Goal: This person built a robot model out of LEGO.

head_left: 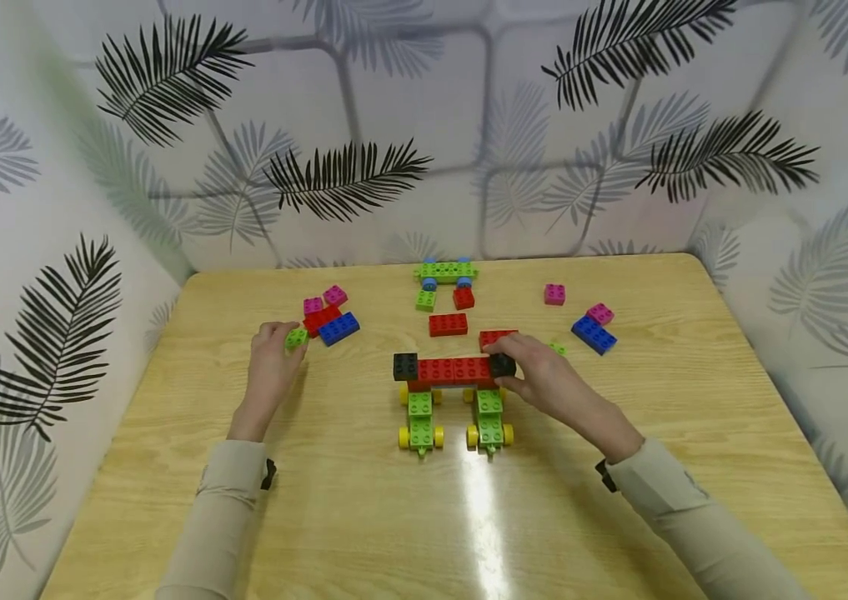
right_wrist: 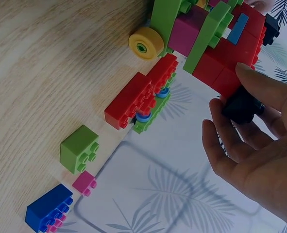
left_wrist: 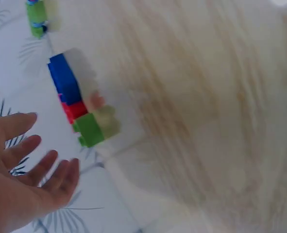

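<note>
My left hand [head_left: 271, 367] reaches to a small green brick [head_left: 297, 337] on the left of the table. In the left wrist view its fingers are spread and loosely bent, a little short of the green brick [left_wrist: 89, 130]. My right hand [head_left: 554, 379] holds a black brick [right_wrist: 241, 106] between thumb and fingers, at the right end of a row of red bricks [head_left: 454, 370]. Another black brick [head_left: 405, 367] sits on the row's left end. Beneath the row stand two green wheeled bases [head_left: 420, 423] with yellow wheels, with a purple brick [right_wrist: 188, 34] stacked in between.
Beside the left hand lie a red brick [head_left: 321, 320], a blue brick [head_left: 338, 329] and pink bricks [head_left: 334, 295]. A green car base [head_left: 446, 272] with blue wheels stands at the back. Another blue brick [head_left: 594, 334] is on the right. A patterned wall [head_left: 424, 225] borders the table's far edge.
</note>
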`<action>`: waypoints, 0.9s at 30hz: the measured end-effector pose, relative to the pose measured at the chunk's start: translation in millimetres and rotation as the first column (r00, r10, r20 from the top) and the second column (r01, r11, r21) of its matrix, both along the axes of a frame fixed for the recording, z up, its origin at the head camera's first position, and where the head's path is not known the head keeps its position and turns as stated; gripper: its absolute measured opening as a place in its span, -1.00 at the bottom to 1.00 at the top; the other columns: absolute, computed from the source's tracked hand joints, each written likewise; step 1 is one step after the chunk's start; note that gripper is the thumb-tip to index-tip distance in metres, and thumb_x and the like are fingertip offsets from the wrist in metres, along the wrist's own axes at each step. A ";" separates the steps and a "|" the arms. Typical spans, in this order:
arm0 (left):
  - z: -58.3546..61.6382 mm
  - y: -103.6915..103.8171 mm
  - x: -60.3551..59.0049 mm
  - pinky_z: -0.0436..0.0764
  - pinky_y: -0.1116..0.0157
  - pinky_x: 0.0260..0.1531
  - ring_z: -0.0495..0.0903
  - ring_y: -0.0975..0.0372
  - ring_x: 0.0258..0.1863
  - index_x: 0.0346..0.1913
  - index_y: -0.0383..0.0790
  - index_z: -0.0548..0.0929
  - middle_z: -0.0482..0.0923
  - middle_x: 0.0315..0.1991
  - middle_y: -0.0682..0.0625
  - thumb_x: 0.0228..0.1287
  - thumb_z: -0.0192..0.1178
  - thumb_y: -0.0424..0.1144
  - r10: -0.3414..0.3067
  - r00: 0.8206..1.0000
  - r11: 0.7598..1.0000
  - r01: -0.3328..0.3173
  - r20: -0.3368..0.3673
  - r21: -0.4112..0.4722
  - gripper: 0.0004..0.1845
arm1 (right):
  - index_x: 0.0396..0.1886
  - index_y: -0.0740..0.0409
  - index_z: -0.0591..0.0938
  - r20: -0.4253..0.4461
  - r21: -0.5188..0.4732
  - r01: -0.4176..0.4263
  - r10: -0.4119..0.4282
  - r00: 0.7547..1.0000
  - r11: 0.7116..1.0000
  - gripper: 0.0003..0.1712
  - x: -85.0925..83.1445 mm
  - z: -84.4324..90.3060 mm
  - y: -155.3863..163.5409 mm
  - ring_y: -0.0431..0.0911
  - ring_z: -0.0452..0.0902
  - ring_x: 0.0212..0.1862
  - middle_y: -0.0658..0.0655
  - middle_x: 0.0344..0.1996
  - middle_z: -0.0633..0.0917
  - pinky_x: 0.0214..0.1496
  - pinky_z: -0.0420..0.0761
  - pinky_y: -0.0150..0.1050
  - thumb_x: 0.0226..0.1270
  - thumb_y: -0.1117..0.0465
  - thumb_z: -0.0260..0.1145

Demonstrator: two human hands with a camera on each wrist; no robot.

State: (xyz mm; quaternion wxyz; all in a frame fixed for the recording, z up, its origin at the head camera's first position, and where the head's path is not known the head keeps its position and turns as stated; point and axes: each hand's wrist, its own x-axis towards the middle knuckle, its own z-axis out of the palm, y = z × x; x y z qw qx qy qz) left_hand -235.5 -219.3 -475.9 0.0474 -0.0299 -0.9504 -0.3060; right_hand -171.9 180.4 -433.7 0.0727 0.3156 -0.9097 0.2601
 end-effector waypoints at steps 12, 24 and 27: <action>-21.5 -11.0 -17.8 0.45 -0.19 -0.02 0.27 -0.25 0.18 0.41 -0.37 0.20 0.21 0.28 -0.39 0.32 0.10 -0.33 0.037 0.989 0.992 -0.019 0.143 -0.124 -0.37 | 0.02 0.21 0.58 0.031 0.010 0.011 -0.012 0.999 1.000 -0.50 1.7 0.7 -1.2 0.07 0.60 -0.08 0.18 -0.11 0.65 -0.05 0.62 -0.04 0.03 0.40 0.50; -25.1 -9.9 -19.8 0.51 -0.15 -0.09 0.35 -0.20 0.06 0.30 -0.41 0.33 0.34 0.13 -0.39 0.31 0.17 -0.32 0.041 0.994 0.980 -0.021 0.098 -0.199 -0.46 | 0.01 0.23 0.58 0.027 0.020 0.016 -0.016 1.000 1.000 -0.50 2.5 3.5 -1.4 0.07 0.60 -0.09 0.19 -0.12 0.65 -0.06 0.62 -0.05 0.03 0.39 0.51; -25.4 -9.3 -19.6 0.52 -0.14 -0.12 0.36 -0.17 0.02 0.26 -0.41 0.36 0.35 0.09 -0.38 0.32 0.18 -0.28 0.046 0.994 0.979 -0.024 0.104 -0.202 -0.49 | 0.01 0.23 0.58 0.029 0.020 0.017 -0.017 0.999 1.000 -0.50 2.9 3.6 -1.0 0.07 0.60 -0.08 0.19 -0.12 0.65 -0.06 0.62 -0.05 0.03 0.39 0.51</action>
